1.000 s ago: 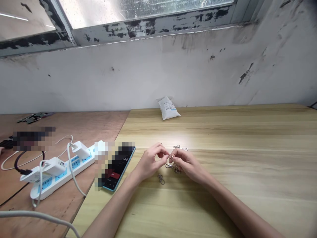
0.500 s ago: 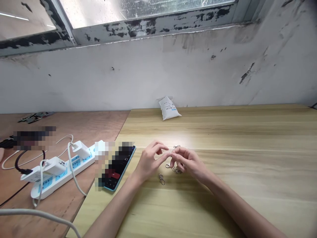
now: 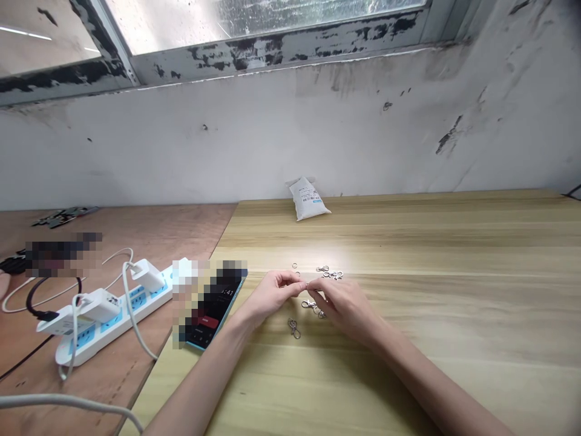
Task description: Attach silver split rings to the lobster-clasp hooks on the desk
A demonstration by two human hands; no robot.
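In the head view, the left hand and right hand are pinching closed on a metal piece, its shape mostly hidden; shiny hooked clasps are lying just below the grip, thin rings just beyond.

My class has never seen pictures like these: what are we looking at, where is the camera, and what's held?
No machine here: every picture comes from one camera worn on a person's head, looking forward and down. The person's bare left hand and right hand meet above a wood-grain tabletop, apparently pinching a small metal piece, mostly hidden. Nearby lie metal lobster clasps and a small ring. A phone lies to the left; a white labelled packet sits near the wall.
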